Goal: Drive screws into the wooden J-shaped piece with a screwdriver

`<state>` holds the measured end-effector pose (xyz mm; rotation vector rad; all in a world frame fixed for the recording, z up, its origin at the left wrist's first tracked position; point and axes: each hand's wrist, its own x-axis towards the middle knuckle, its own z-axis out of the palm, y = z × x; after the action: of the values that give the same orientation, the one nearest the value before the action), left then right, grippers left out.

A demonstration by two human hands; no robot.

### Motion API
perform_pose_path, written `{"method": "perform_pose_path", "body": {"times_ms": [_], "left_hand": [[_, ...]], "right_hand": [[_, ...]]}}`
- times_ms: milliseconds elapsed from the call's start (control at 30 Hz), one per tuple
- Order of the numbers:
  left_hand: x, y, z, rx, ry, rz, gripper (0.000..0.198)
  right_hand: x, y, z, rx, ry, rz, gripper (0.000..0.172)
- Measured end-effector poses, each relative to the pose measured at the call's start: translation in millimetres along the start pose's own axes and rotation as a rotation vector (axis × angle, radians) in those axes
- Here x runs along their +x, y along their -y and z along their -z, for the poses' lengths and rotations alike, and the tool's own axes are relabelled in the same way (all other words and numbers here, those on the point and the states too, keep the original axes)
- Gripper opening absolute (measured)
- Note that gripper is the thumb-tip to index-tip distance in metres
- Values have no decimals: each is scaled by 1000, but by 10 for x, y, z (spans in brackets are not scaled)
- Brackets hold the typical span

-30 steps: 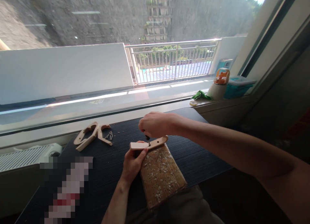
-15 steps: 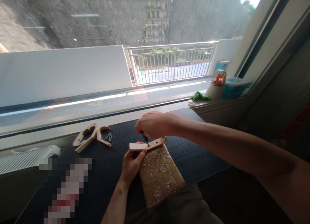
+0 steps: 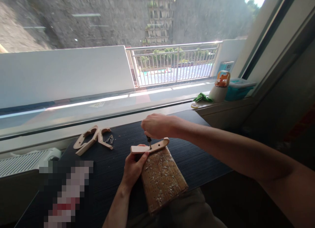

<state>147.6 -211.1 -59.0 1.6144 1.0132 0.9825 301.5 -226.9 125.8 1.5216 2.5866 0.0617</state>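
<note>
A pale wooden hook-shaped piece [image 3: 140, 149] lies across the far end of a worn wooden block [image 3: 164, 180]. My left hand [image 3: 134, 165] grips the piece near its middle, with the thumb on its near edge. Above it, my right hand [image 3: 155, 125] is wrapped round the dark handle of a screwdriver [image 3: 149, 140]. The tool stands nearly upright, its metal tip at a hole in the pale piece. Another hole shows farther right on the piece, near its curved end.
More pale wooden pieces [image 3: 87, 139] and several screws [image 3: 110, 139] lie at the dark table's [image 3: 201, 159] far left. Beyond it, the windowsill holds a green cloth [image 3: 202, 97], a spray bottle [image 3: 218, 91] and a teal box [image 3: 240, 89]. A white radiator [image 3: 29, 160] stands at left.
My right hand has moved slightly to the right, and the screwdriver has gone from leaning left to nearly upright. My left hand, the pale piece and the block have hardly moved.
</note>
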Motion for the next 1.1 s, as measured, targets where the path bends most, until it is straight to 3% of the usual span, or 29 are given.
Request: {"method": "perform_pose_path", "body": {"times_ms": [233,600,900,1100], "left_hand": [[-3,-11,-2,-2,-2,-11,36],[4,30,10,38,11,12,37],[-4,5,6,-3,23,14,37],[-2,21,7,17,-1,-2,35]], "right_hand": [[-58,68,110,6,93,-1,27],[-27,74,39,-8,87,80,22],[21,76,38,-13,76,-45,25],[-8,126,64,1,95,54,27]]}}
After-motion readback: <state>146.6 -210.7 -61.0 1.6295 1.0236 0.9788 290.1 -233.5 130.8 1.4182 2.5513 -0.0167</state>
